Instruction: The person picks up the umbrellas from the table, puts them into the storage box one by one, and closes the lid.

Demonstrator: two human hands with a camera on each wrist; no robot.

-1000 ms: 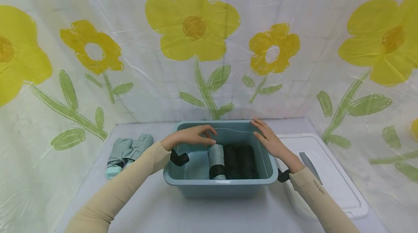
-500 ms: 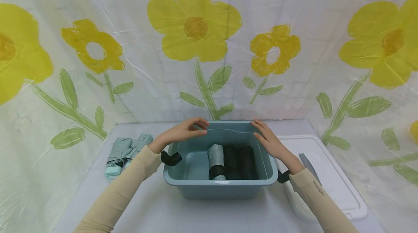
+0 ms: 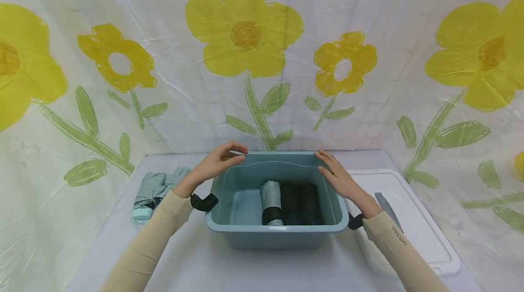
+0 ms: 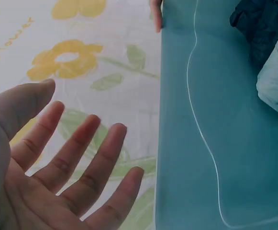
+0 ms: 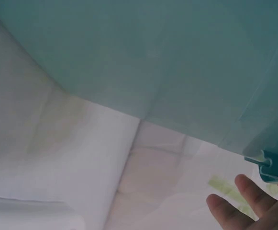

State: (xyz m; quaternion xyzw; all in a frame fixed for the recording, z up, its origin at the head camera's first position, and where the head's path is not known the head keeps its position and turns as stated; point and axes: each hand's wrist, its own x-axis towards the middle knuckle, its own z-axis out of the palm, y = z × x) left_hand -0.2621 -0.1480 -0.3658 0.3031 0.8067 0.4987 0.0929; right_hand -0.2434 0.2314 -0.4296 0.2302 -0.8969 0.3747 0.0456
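Note:
My left hand (image 3: 217,164) hangs over the back left corner of a blue-grey plastic bin (image 3: 282,229), fingers spread and holding nothing. The left wrist view shows its palm and fingers (image 4: 88,184) beside the bin's wall. My right hand (image 3: 337,178) rests on the bin's right rim with fairly straight fingers; two fingertips show beyond the rim in the right wrist view. Inside the bin lie a light-blue rolled folding umbrella (image 3: 271,196) with a black band and two black rolled bundles (image 3: 300,203), side by side toward the right.
Two more light-blue folding umbrellas (image 3: 149,187), one showing a mint handle, lie on the white table (image 3: 184,255) left of the bin. A white lid (image 3: 421,219) with a grey strip lies to the right, partly under my right forearm. A flowered curtain (image 3: 184,114) hangs behind.
My left hand has lifted away from the light-blue umbrella in the bin and moved left and back to the bin's far left corner. My right hand stays on the rim.

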